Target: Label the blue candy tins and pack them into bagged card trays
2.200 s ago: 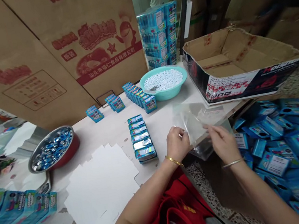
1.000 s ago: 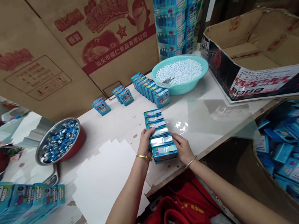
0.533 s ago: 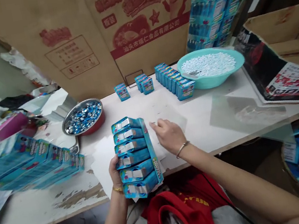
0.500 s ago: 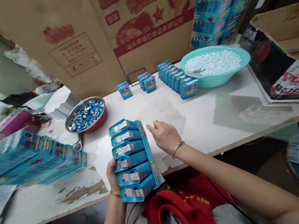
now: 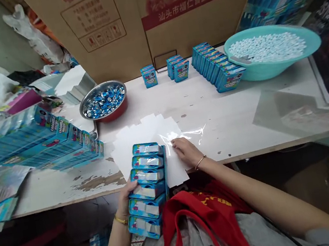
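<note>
My left hand (image 5: 126, 197) is closed around a row of several small blue candy boxes (image 5: 148, 175), tilted over the table's front edge with their open-cut ends facing up. My right hand (image 5: 188, 152) has its fingers drawn together at the edge of a clear plastic sheet (image 5: 196, 133), which shines in the light. Fanned-out white cards (image 5: 136, 135) lie beneath the sheet and behind the boxes. The right fingertips are a short way right of the box row, apart from it.
A metal bowl (image 5: 126, 104) holds blue and silver pieces. Small blue boxes (image 5: 230, 79) stand beside a turquoise basin (image 5: 265, 73) of white tablets. Wrapped blue packs (image 5: 59, 137) are stacked at left; a large carton (image 5: 198, 28) rises behind. Another clear sheet (image 5: 278, 115) lies right.
My left hand has brought the box row lower and nearer my body, uncovering more white cards. My right hand has gone from above the table down to the plastic sheet. The view has shifted.
</note>
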`<move>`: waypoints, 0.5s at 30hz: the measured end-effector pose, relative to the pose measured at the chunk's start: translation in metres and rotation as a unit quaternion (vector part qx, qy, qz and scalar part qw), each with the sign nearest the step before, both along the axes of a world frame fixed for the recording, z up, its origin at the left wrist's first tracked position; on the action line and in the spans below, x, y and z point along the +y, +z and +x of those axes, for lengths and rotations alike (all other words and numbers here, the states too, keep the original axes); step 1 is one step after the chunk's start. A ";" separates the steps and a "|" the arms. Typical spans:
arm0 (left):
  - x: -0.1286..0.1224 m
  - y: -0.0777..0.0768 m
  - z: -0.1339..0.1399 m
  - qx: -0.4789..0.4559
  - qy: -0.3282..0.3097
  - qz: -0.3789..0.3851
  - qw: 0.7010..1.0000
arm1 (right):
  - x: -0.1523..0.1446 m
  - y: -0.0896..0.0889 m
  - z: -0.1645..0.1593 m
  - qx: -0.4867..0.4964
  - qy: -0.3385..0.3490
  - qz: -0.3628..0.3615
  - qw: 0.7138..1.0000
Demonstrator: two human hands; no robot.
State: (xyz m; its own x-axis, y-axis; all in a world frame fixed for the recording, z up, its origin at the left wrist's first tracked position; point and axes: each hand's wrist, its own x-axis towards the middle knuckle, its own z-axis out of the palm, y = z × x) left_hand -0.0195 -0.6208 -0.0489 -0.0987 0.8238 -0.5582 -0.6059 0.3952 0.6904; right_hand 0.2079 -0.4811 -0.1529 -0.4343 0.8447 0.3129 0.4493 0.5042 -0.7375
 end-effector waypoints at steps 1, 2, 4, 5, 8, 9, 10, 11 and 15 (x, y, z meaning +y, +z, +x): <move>0.007 -0.001 0.007 0.014 -0.024 0.010 1.000 | -0.001 -0.002 -0.002 0.023 -0.009 0.000 1.000; 0.014 -0.003 0.013 0.027 -0.053 0.021 0.998 | -0.001 -0.003 -0.002 0.047 -0.014 -0.007 0.999; 0.026 -0.009 0.020 0.042 -0.113 0.038 0.992 | 0.000 0.002 -0.002 0.097 -0.021 -0.039 0.994; 0.031 -0.014 0.022 0.054 -0.134 0.042 0.989 | 0.002 0.007 0.000 0.120 -0.028 -0.054 0.991; 0.038 -0.024 0.023 0.097 -0.168 0.036 0.980 | 0.009 0.024 0.006 0.163 -0.054 -0.072 0.983; 0.039 -0.026 0.023 0.108 -0.174 0.033 0.978 | 0.012 0.028 0.008 0.167 -0.051 -0.076 0.982; 0.040 -0.027 0.023 0.115 -0.179 0.033 0.976 | 0.015 0.031 0.010 0.168 -0.037 -0.088 0.981; 0.040 -0.026 0.024 0.121 -0.184 0.036 0.975 | 0.018 0.032 0.012 0.164 -0.014 -0.111 0.980; 0.043 -0.016 0.030 0.132 -0.202 0.048 0.969 | 0.027 0.027 0.021 0.146 0.097 -0.227 0.958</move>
State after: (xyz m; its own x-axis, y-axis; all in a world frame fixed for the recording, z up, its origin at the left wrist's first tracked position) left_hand 0.0109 -0.5773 -0.0647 0.1127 0.8718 -0.4767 -0.2123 0.4898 0.8456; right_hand 0.2289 -0.4538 -0.1258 -0.5475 0.8343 0.0642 0.1200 0.1543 -0.9807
